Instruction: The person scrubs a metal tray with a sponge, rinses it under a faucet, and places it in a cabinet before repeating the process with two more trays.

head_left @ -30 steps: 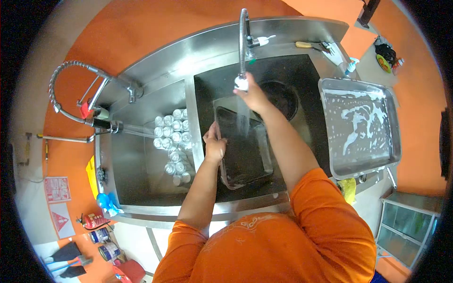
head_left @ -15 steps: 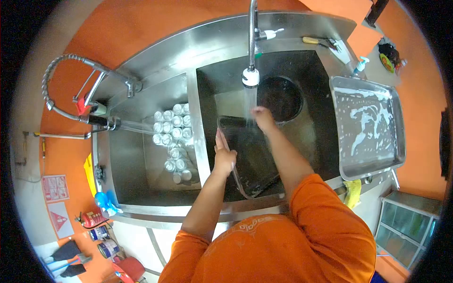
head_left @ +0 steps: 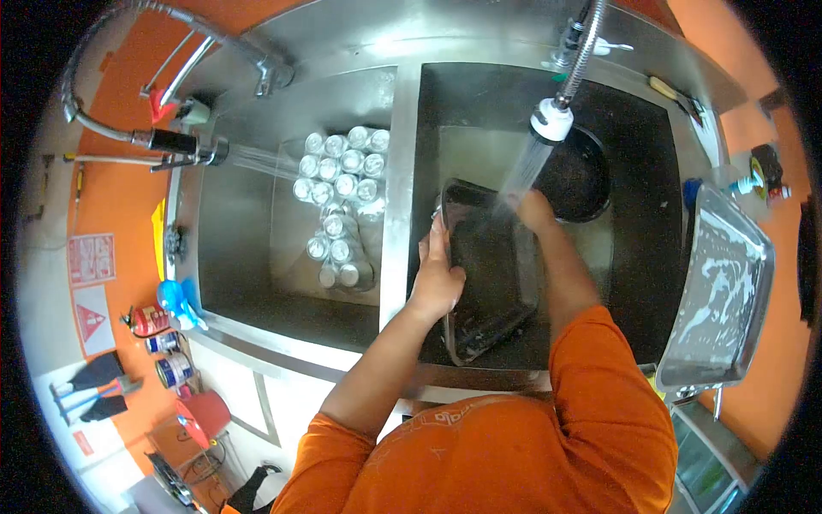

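A dark, see-through-looking rectangular pan (head_left: 488, 265) stands tilted in the right sink basin. My left hand (head_left: 439, 278) grips its left rim, thumb apart from the fingers. My right hand (head_left: 536, 212) is closed at the far right corner of the pan, beside the falling water; what its fingers hold, if anything, is hidden. From a white spray head (head_left: 550, 122) on a hose, water runs down onto the pan's far end. A round black pan (head_left: 582, 176) lies in the same basin, just beyond my right hand.
Several silver cans (head_left: 347, 185) stand in the left basin (head_left: 240, 283), where a second spray tap (head_left: 184, 146) is running. A soapy metal tray (head_left: 723, 291) rests at the right edge. A yellow-handled tool (head_left: 664, 87) lies on the back ledge. A blue object (head_left: 175, 300) hangs at the left front corner.
My view has shifted, and the soapy tray now appears more tilted. My right hand has moved from above the pan's middle to its far right corner. The left hand keeps its grip.
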Demonstrator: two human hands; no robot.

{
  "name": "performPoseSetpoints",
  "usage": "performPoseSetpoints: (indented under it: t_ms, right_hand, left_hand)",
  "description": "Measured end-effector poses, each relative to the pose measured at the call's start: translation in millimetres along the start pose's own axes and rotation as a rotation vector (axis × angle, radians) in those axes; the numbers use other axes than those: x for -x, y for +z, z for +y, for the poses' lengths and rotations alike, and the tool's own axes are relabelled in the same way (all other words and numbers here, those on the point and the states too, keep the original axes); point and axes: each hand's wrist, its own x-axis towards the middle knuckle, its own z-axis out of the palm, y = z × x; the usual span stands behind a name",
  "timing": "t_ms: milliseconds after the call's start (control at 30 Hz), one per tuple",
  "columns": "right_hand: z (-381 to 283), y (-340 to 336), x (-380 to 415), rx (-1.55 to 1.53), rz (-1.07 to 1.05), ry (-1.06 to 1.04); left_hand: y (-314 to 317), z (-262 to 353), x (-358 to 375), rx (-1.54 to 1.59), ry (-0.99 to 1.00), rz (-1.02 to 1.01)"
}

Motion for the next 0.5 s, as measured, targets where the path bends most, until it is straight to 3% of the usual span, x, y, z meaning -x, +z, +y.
performPoseSetpoints:
  t_ms: [167, 267, 500]
  right_hand:
    - [-11, 4, 0, -0.005, 0.043, -0.131]
    - [1, 16, -3, -0.225, 0.061, -0.104]
    - [-10, -4, 3, -0.125, -0.049, -0.055]
  left_hand:
    - [6, -6, -1, -0.065, 0.031, 0.068]
    - [9, -14, -1, -0.048, 0.048, 0.102]
    - [5, -6, 2, 0.025, -0.001, 0.083]
